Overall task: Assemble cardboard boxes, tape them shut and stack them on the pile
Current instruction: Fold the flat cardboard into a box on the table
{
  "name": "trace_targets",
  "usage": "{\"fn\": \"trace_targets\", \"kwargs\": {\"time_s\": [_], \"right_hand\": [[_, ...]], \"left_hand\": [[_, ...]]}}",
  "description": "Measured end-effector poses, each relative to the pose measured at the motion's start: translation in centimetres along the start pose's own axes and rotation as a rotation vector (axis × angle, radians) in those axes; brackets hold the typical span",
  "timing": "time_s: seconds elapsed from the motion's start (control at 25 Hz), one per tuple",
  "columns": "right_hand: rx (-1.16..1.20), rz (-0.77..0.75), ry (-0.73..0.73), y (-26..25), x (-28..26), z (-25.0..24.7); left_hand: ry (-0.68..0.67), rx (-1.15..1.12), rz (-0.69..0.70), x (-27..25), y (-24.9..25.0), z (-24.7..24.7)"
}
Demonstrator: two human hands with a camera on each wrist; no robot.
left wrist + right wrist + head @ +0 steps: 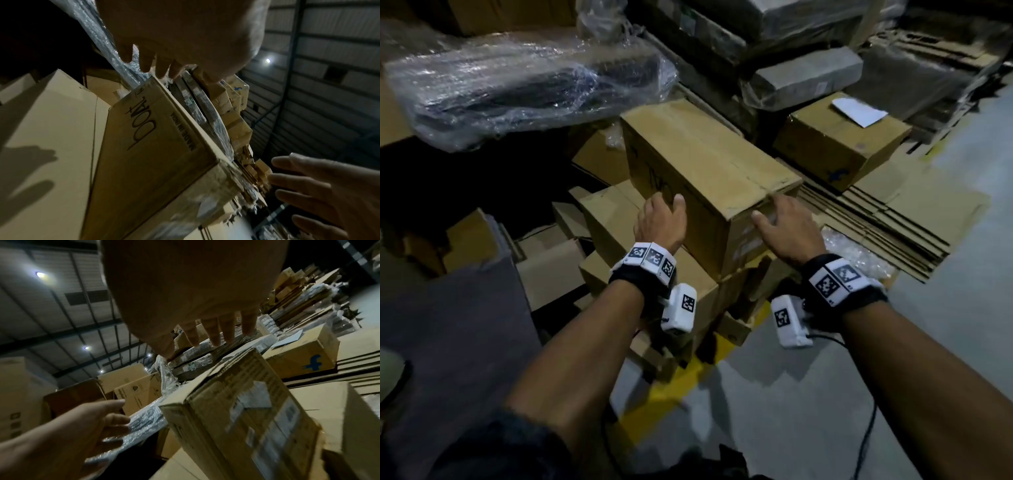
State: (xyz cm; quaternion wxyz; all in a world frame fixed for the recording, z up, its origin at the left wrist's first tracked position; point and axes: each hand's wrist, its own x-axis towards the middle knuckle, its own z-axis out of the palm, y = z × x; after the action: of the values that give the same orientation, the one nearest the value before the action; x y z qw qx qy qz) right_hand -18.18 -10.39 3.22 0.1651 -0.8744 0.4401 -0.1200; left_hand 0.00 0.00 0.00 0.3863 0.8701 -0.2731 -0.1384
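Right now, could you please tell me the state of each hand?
Left hand: open, fingers spread beside the long cardboard box, holding nothing.
Right hand: open, fingers spread at the box's near end, holding nothing.

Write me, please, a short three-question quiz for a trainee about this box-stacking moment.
1. True or false: the top box has its flaps standing open.
2. What lies on the blue-logo box? A a white paper; B a tape roll; C scissors.
3. What do the left hand and the right hand hold?
Key: 1 false, the flaps are closed. 2 A. 3 Nothing; both are spread open.
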Motion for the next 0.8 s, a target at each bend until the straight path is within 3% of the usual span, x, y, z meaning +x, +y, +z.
{"fn": "trace_targets", "kwargs": {"time_s": [0.12, 0.32, 0.48, 0.6, 0.8], "right_hand": [[0.159, 0.037, -0.032, 0.4, 6.3, -0.6], [0.503, 0.144, -0.212, 0.9, 19.2, -0.2], [0.601, 0.193, -0.386, 0.6, 27.8, 0.7], [0.798, 0.326, -0.606, 0.7, 31.4, 2.0], [0.956, 0.375, -0.749, 0.1, 35.9, 4.0]], "left_hand": [[-0.028, -0.108, -0.112, 3.5, 1.6, 0.2], [-0.142, -0.423, -0.327, 10.5, 2.6, 1.6], [-0.124, -0.468, -0.467, 14.0, 4.8, 2.8], [-0.103, -0.480, -0.564, 14.7, 7.5, 3.4], [-0.048, -0.616, -0.640, 18.9, 6.7, 5.1]]}}
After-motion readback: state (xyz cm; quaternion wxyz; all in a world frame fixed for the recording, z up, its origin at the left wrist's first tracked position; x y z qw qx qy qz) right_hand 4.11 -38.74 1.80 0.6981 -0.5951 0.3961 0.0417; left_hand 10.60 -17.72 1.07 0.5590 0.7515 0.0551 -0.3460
